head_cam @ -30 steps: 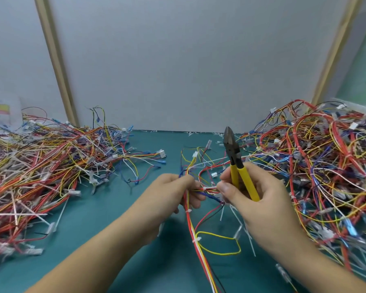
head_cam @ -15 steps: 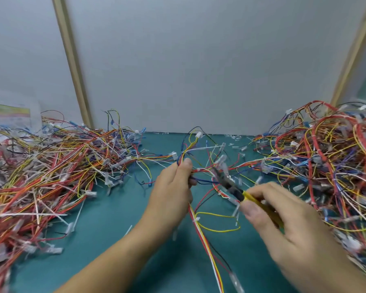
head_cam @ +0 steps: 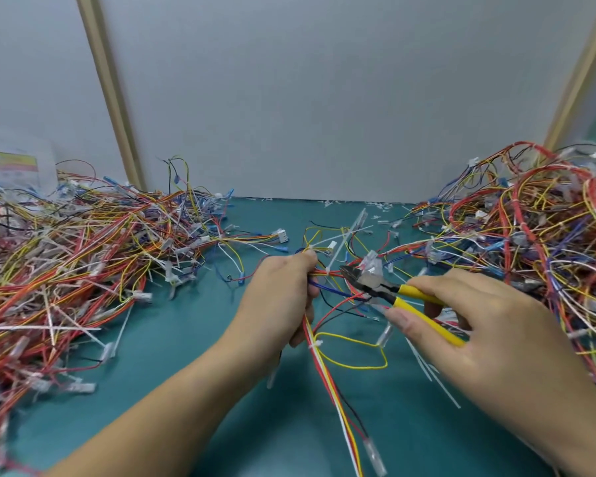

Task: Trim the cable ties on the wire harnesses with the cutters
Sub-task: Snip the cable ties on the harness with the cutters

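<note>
Left grip [head_cam: 283, 294] clasps harness [head_cam: 325, 371]; cutters [head_cam: 370, 283] just beside it.

The cutters [head_cam: 386, 291], upright a second ago, now lie nearly level in the right hand [head_cam: 489, 335], tips at the cable tie [head_cam: 339, 251]. That hand has drawn apart from the left hand [head_cam: 283, 290] gripping the harness [head_cam: 325, 371].
</note>
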